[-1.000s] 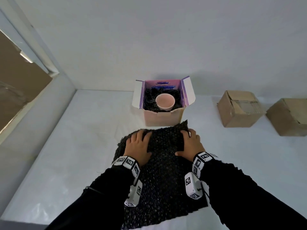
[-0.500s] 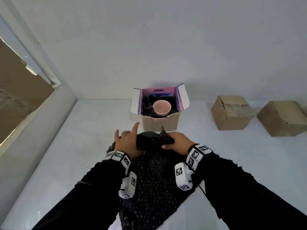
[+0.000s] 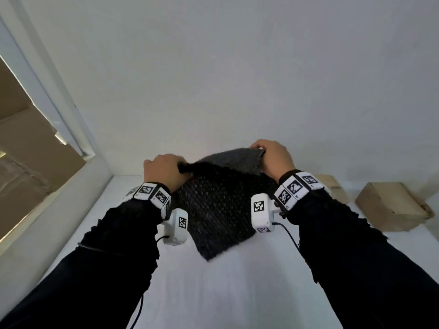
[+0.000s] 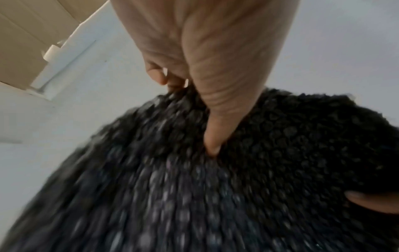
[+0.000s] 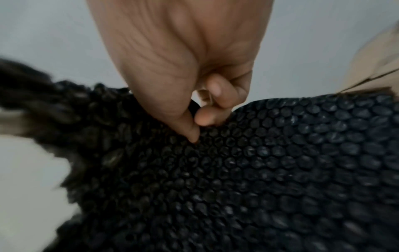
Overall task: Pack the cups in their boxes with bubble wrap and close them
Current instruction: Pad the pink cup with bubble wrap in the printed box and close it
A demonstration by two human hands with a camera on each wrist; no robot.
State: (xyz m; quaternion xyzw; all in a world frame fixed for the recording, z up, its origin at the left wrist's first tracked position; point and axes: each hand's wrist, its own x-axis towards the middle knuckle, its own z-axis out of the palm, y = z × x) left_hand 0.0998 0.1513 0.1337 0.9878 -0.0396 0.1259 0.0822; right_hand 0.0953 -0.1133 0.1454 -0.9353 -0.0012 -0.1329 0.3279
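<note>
A black sheet of bubble wrap (image 3: 218, 205) hangs in the air in front of me, held up by its top edge. My left hand (image 3: 166, 169) grips its upper left corner, and in the left wrist view the thumb presses into the bubble wrap (image 4: 194, 179). My right hand (image 3: 273, 155) pinches the upper right corner, thumb against fingers on the bubble wrap (image 5: 237, 170). The sheet's lower tip hangs just above the white table (image 3: 225, 293). The sheet hides the open box with the cup.
Two closed brown cardboard boxes stand at the right of the table, one (image 3: 392, 205) in full view and one (image 3: 332, 188) partly behind my right wrist. A white wall rises behind. A white ledge (image 3: 59, 119) runs along the left.
Both hands have gripped the far edge of the bubble wrap and lifted it off the table. The raised sheet now covers the open box with the cup.
</note>
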